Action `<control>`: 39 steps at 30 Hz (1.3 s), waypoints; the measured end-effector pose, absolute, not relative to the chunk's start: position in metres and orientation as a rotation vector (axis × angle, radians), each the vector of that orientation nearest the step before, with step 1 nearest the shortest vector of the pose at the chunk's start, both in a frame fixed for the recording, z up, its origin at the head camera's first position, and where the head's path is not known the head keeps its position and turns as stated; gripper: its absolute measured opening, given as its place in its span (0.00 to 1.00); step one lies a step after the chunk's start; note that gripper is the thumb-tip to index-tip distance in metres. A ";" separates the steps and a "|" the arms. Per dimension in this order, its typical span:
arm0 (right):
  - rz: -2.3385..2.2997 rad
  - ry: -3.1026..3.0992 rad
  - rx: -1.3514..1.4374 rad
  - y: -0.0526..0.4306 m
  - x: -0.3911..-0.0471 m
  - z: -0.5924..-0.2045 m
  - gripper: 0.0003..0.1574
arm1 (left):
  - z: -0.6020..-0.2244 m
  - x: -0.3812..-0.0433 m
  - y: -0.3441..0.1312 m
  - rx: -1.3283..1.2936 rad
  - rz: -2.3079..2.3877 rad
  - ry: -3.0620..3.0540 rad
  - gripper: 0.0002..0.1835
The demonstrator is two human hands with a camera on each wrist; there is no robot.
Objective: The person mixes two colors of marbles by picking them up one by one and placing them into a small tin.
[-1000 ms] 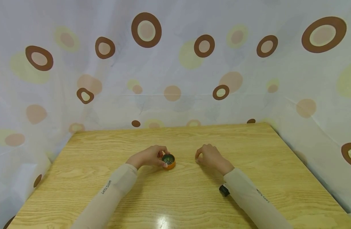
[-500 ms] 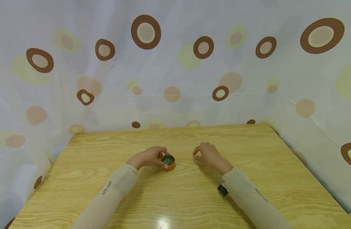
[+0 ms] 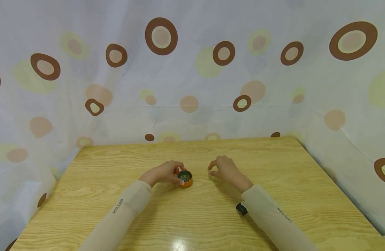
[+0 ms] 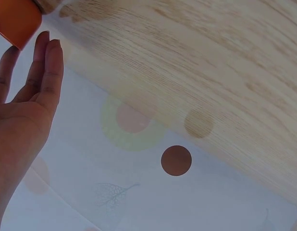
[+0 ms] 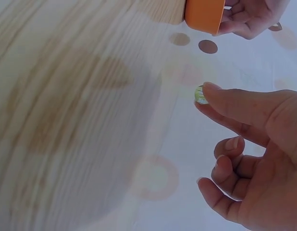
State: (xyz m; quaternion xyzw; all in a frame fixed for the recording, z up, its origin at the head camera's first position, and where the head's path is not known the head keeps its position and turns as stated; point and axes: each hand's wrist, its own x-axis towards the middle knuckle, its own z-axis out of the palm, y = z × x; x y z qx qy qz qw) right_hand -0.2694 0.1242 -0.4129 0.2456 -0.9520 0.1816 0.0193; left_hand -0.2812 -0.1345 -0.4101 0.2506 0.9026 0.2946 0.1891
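At mid-table, my left hand [image 3: 165,171] grips the side of a small round orange bowl [image 3: 187,183] with thumb and fingers. The bowl stands upright on the wooden table, and its dark inside holds several small shiny pieces, too small to tell apart. In the left wrist view only part of the orange bowl [image 4: 16,19] shows. My right hand [image 3: 228,170] is to the right of the bowl, apart from it. Between thumb and index finger it pinches a clear glass marble with green streaks [image 5: 200,95], seen in the right wrist view. The other fingers are loosely curled.
The wooden table [image 3: 192,216] stretches around both hands. A curtain with brown and pale circles [image 3: 192,69] hangs behind the table and along its sides. A small black object [image 3: 241,209] sits against the right sleeve [image 3: 267,212].
My right hand has moved slightly left, toward the bowl, and the black object at the sleeve has shifted along with it. My left hand and the bowl stay in place.
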 end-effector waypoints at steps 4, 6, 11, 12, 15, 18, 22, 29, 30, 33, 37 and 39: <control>0.551 -2.931 0.783 0.121 -0.269 -0.413 0.08 | -0.410 -0.281 -0.135 0.710 0.818 2.541 0.19; 0.547 -2.927 0.791 0.119 -0.270 -0.413 0.08 | -0.410 -0.281 -0.134 0.710 0.813 2.544 0.19; 0.552 -2.917 0.802 0.115 -0.269 -0.412 0.09 | -0.411 -0.282 -0.134 0.722 0.816 2.544 0.19; 0.555 -2.915 0.803 0.114 -0.269 -0.411 0.09 | -0.411 -0.282 -0.134 0.722 0.816 2.545 0.19; 0.569 -2.913 0.809 0.112 -0.268 -0.410 0.09 | -0.411 -0.282 -0.134 0.731 0.818 2.542 0.19; 0.571 -2.902 0.817 0.110 -0.268 -0.410 0.08 | -0.411 -0.282 -0.134 0.736 0.815 2.544 0.20; 0.582 -2.902 0.813 0.106 -0.268 -0.411 0.09 | -0.412 -0.283 -0.134 0.743 0.824 2.542 0.20; 0.617 -2.912 0.833 0.097 -0.267 -0.413 0.08 | -0.411 -0.283 -0.134 0.731 0.823 2.534 0.20; 0.617 -2.916 0.834 0.096 -0.267 -0.412 0.08 | -0.411 -0.283 -0.134 0.732 0.823 2.533 0.20; 0.609 -2.904 0.853 0.091 -0.267 -0.411 0.08 | -0.410 -0.282 -0.134 0.732 0.825 2.532 0.20; 0.598 -2.891 0.870 0.084 -0.266 -0.409 0.09 | -0.410 -0.282 -0.133 0.728 0.831 2.530 0.20; 0.600 -2.886 0.878 0.081 -0.265 -0.408 0.09 | -0.409 -0.281 -0.133 0.733 0.830 2.529 0.20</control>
